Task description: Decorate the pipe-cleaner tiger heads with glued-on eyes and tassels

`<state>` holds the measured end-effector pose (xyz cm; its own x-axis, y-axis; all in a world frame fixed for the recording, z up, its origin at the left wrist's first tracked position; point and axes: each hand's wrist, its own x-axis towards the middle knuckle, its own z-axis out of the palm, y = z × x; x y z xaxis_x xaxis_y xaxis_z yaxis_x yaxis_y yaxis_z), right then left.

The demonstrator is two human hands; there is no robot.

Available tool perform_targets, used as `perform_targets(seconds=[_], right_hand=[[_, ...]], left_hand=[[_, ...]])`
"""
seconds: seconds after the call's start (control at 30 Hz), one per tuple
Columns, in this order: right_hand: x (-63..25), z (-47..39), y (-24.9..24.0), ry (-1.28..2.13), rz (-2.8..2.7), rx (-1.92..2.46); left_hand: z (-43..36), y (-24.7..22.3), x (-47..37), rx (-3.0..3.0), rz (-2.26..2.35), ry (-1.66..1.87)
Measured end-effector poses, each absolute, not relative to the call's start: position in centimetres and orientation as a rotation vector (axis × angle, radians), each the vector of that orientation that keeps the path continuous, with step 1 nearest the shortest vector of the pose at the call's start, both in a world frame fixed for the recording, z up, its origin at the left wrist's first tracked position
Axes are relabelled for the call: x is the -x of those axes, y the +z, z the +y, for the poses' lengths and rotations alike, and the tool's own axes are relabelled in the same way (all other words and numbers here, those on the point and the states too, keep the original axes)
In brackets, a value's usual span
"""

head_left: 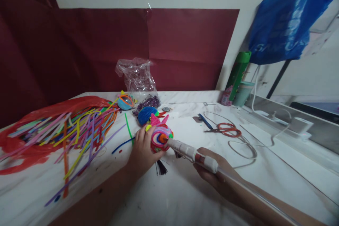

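Note:
My left hand point(144, 148) is closed around the side of a round craft ball point(161, 135) wound in pink, purple, red and orange strips, with pink pointed pieces on top. A dark tassel point(161, 167) shows just below it. My right hand point(212, 169) grips a white glue gun point(185, 149), a clear glue stick trailing from its back end. Its nozzle meets or nearly meets an orange part on the ball's face; which of the two I cannot tell. Right behind the ball lies a blue wound ball point(146, 116).
Many coloured pipe cleaners point(87, 127) spill from a red plastic bag point(66, 103) at left. Red-handled scissors point(229, 129), a blue pen-like tool point(206, 121) and a looping cable point(249, 152) lie at right. A clear plastic bag point(137, 77) stands behind, near a power strip point(280, 123).

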<state>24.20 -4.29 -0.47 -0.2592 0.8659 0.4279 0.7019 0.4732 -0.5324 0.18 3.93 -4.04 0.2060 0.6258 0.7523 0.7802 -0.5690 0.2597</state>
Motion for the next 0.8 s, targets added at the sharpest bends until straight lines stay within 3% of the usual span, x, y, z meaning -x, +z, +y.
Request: perform_targets(seconds=[0.8], right_hand=[[-24.38,-4.23,-0.5,0.346,-2.102,1.286]], left_hand=[[3.96,-4.08,-0.26,2.293,-1.36,-1.288]])
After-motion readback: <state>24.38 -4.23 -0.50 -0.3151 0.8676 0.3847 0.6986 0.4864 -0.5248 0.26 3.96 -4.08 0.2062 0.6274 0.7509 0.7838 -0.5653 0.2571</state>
